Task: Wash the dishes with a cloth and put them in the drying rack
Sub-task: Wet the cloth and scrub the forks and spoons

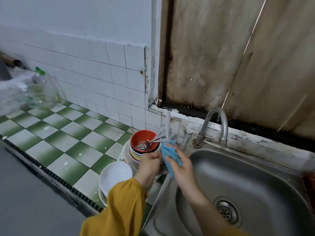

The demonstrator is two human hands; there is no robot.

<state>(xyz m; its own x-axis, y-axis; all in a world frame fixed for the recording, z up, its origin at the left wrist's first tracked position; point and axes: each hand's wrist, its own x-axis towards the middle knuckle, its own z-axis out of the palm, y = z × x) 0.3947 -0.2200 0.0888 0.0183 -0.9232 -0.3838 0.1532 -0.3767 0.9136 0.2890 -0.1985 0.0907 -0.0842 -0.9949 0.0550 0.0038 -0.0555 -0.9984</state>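
The steel sink (255, 176) fills the near right, with the tap (217, 120) arching over its far rim. Left of it, the green-and-white tiled counter (51, 133) carries the waiting pile. There's a stack of bowls and plates (134, 155) topped by a red bowl (141, 137) with forks (143, 145) lying in it, and white bowls (115, 174) sit nearer. No drying rack in view.

Over the sink's left edge, both hands are busy. The right hand (183, 165) wraps the blue cloth (168, 153) round a pale utensil (167, 123), whose handle stands up toward the far wall. The left hand (150, 160), fingers curled, seems to grip its lower end, though the cloth hides the contact. The utensil looks light and stiff, and probably slick when wet. It's best held firmly by the handle while the soft cloth slides along it.
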